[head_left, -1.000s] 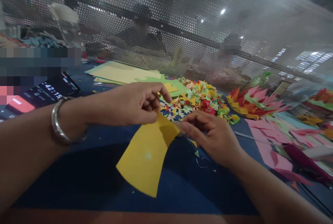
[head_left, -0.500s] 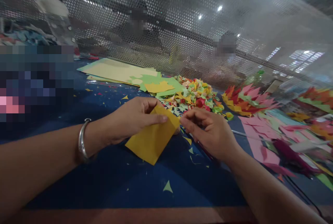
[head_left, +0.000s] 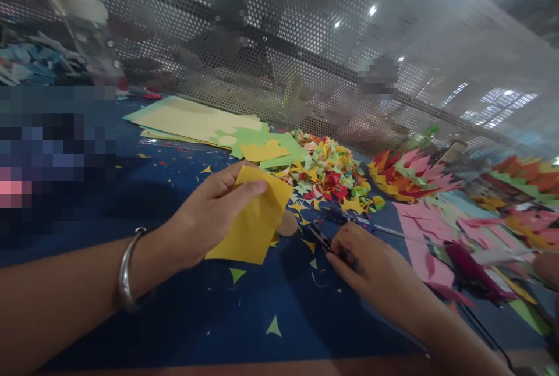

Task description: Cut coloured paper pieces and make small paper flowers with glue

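Observation:
My left hand [head_left: 213, 219], with a silver bangle at the wrist, pinches a square of yellow paper [head_left: 251, 227] between thumb and fingers, slightly above the blue table. A tan fingertip-like shape shows behind the paper's right edge. Lower right of the paper, my right hand [head_left: 364, 262] has its fingers curled round the handle end of small dark scissors [head_left: 321, 237]. The blades point up and left, toward the paper; the handles are mostly hidden by the fingers. Just beyond lies a yellow paper star [head_left: 353, 205] among small scraps.
Behind my hands is a heap of coloured paper cut-outs [head_left: 332, 160]. Large sheets [head_left: 187, 117] lie at the back left, under a perforated metal screen [head_left: 279, 27]. To the right are pointed paper pieces [head_left: 410, 175], pink paper [head_left: 419, 248] and a maroon tool [head_left: 474, 268] with a cord.
My right hand has let go of the yellow paper's corner, moved down and right, and closed on the scissors. My left hand has shifted slightly left, still holding the paper.

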The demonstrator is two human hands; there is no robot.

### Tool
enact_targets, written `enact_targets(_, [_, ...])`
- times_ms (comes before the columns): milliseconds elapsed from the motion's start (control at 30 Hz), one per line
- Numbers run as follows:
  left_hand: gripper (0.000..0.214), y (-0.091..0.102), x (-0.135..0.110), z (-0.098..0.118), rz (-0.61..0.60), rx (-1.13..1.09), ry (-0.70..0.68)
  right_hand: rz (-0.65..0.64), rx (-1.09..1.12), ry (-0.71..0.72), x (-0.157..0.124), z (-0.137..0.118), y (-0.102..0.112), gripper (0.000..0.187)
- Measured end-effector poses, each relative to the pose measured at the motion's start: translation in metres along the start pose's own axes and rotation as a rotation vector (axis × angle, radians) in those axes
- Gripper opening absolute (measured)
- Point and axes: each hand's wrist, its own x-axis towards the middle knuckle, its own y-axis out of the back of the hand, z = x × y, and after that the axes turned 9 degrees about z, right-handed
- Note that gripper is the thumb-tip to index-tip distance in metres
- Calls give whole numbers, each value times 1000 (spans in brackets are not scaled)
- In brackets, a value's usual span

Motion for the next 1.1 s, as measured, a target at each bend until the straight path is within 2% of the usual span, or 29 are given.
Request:
enact_targets(100, [21, -5, -3, -2, -60, -53, 10, 25, 104, -21, 2, 3, 3, 14])
enact_targets(233, [30, -6, -6, -1, -115, -94, 79, -31, 448, -141, 8, 2, 13, 25])
enact_targets(300, [36, -5, -6, -1, -123, -93, 108, -77, 611, -180, 13, -3, 18, 30])
enact_targets(433, [37, -1, -3, -4, -130, -68, 140, -58, 788, -168, 27, -21, 26, 32])
enact_targets(567, [39, 1, 1, -7, -129, -38, 180, -54, 955, -173, 39, -33, 21, 27])
enact_targets(667, [36, 2, 3, -7, -138, -24, 227, -68, 1072, -188, 44, -33, 12, 34])
enact_targets(833, [34, 3, 6, -5, -173, -31, 318, -139, 1213, -261, 47, -26, -2, 37])
enact_targets(967, [31, 4, 9, -5, -176, -8, 369, -142, 1224, -330, 47, -20, -6, 41])
enact_targets(1100, [29, 5, 12, -5, -185, 10, 377, -104, 1143, -273, 46, -16, -7, 41])
